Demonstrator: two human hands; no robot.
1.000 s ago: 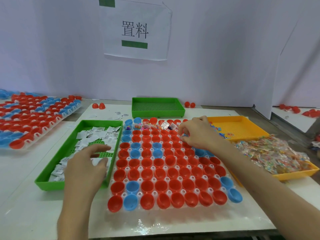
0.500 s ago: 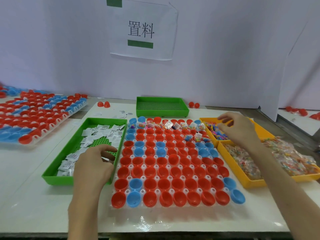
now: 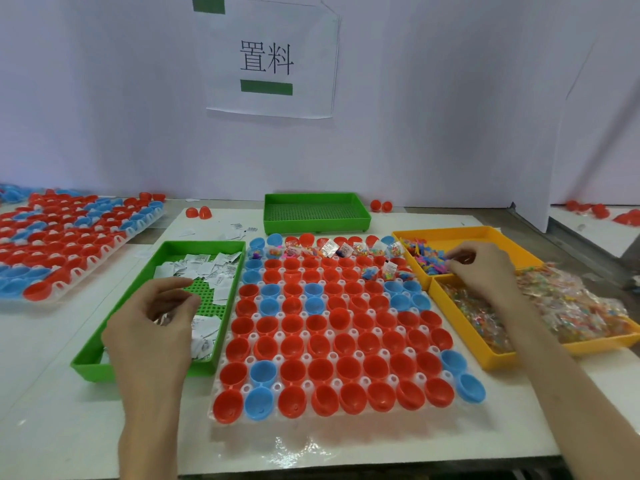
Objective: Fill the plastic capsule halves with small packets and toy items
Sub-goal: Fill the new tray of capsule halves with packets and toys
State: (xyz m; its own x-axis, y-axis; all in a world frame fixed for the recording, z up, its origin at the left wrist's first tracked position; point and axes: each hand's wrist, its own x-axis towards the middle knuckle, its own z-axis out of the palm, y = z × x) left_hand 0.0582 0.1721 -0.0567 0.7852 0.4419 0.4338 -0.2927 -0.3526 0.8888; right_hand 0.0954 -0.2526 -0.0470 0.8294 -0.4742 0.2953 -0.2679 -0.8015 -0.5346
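A clear tray (image 3: 313,420) of red and blue capsule halves (image 3: 349,320) lies in the middle of the table. Its far row (image 3: 325,249) and the right end of the second row (image 3: 388,271) hold packets and toys. My left hand (image 3: 152,327) hovers over the green tray (image 3: 145,368) of white packets (image 3: 204,268), fingers curled round something small and shiny in the palm. My right hand (image 3: 481,271) reaches into the yellow tray (image 3: 467,233), its fingertips pinching among the small colourful toy items (image 3: 427,261).
A second yellow tray (image 3: 485,362) of clear bead bags (image 3: 561,306) sits at the right. An empty green tray (image 3: 315,213) stands at the back. Another capsule tray (image 3: 69,244) lies far left. Loose red halves (image 3: 199,213) and a white wall with a paper sign (image 3: 270,60) lie behind.
My right hand has left the far rows of the capsule tray and moved right into the yellow toy tray. My left hand has stayed over the green packet tray.
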